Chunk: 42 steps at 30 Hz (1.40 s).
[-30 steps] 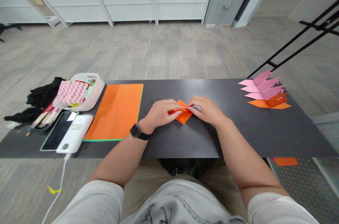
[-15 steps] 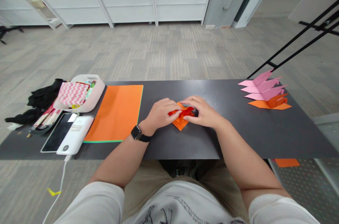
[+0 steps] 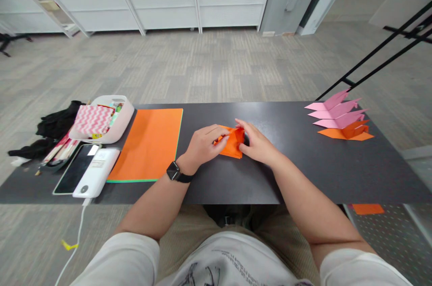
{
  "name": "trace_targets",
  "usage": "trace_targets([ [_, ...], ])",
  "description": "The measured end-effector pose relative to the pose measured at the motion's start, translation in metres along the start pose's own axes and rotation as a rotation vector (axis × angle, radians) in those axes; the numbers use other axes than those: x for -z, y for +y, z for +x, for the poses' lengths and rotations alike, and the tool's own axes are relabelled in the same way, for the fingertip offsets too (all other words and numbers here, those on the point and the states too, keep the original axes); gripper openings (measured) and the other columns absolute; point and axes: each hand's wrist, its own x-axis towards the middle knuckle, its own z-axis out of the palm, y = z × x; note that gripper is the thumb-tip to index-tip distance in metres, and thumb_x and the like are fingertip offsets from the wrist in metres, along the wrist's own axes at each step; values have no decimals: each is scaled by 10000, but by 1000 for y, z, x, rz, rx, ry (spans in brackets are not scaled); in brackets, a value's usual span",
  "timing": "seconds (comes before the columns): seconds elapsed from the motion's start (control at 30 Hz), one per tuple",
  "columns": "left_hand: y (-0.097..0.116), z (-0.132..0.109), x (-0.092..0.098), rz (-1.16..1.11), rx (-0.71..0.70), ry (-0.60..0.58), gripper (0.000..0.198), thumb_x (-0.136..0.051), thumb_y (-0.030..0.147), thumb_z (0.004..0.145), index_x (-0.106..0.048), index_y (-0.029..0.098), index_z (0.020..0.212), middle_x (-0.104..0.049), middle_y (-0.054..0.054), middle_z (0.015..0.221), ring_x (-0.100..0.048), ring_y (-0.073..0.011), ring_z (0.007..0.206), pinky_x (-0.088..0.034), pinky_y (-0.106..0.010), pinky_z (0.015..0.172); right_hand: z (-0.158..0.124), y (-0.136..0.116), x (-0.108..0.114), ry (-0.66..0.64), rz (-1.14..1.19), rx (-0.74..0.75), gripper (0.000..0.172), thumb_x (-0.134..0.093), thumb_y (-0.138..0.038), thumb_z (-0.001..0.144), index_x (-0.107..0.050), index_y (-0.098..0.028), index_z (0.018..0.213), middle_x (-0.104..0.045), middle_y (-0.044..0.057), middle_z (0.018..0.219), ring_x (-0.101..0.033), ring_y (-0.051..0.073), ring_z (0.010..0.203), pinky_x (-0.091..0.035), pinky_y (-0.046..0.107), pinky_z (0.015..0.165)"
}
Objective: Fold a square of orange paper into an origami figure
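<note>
Since the earlier frame, the small folded orange paper piece [image 3: 232, 147] has turned from a diamond towards a squarer outline, and the right hand [image 3: 259, 143] has spread its thumb and forefinger wider. The piece lies at the middle of the dark grey table [image 3: 286, 187]. The person's left hand [image 3: 204, 145] pinches its left side between thumb and fingers; the right rests its thumb at the right edge, though whether it grips cannot be told. Folding seems partway: layers are there, but no wings or neck show. Finished-looking at far right stand three pink paper birds [image 3: 332, 112] and one orange paper bird [image 3: 351, 132]. To the left lie a flat orange paper stack [image 3: 148, 142] and a white plastic basket [image 3: 120, 126], neither blocking the hands.
</note>
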Motion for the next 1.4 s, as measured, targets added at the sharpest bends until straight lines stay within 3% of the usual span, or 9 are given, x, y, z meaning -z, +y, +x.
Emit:
trace_targets([
  [0.2,0,-1,-2,-56,12,50,121,-572,189,1045,-684,213,1007,-732,-19,870,-665,-139,751,-540,-280,724,5,1,-11,125,-52,-142,721,-685,-231,882,-506,-250,1581,-688,147,1385,-680,305,1243,-530,545,1130],
  [0.33,-1,-2,-1,-54,4,53,125,-581,200,1044,-698,225,1006,-758,-48,941,-712,-169,855,-590,-322,809,6,-3,-9,161,-90,-95,442,-696,-188,868,-682,-275,1301,-723,88,1212,-688,289,1142,-551,503,1045],
  [0.47,-1,-4,-1,-28,-109,-2,116,-623,215,1034,-731,244,1002,-785,-59,1015,-729,-197,953,-603,-371,894,5,-7,-6,169,-179,-83,229,-730,-185,848,-713,-274,1059,-695,72,1133,-662,298,1100,-532,492,997],
  [0.67,1,-2,0,-14,-104,-118,88,-674,290,1023,-737,272,1082,-785,-52,1077,-727,-210,976,-583,-394,927,5,-8,-6,57,-320,23,334,-710,-107,858,-767,-299,1125,-737,61,1073,-651,289,1036,-469,458,938],
  [0.83,-8,1,4,79,58,-220,444,-825,422,912,-643,231,1269,-742,-103,1250,-692,-302,1126,-543,-462,981,5,-3,-3,76,-368,48,275,-715,-139,901,-815,-298,1102,-750,66,1066,-653,281,1002,-448,456,922],
  [1.0,-15,-1,-1,219,124,-302,262,-739,271,934,-700,236,1191,-739,-89,1200,-673,-293,1064,-528,-458,916,4,-3,-3,111,-373,77,246,-708,-166,939,-821,-312,1101,-752,61,1043,-654,277,997,-434,463,941],
  [1.17,-20,-5,-9,276,155,-298,248,-697,123,887,-753,254,1090,-757,-60,1083,-680,-271,983,-531,-444,874,5,-3,-5,88,-371,97,222,-699,-176,964,-823,-311,1091,-765,54,1043,-654,269,988,-425,460,937],
  [1.4,-27,-7,-16,284,210,-305,106,-689,243,990,-789,231,960,-770,-61,977,-701,-242,883,-523,-393,796,6,-3,-8,-19,-409,45,175,-665,-220,1009,-810,-291,1078,-804,50,1049,-693,275,996,-448,453,889],
])
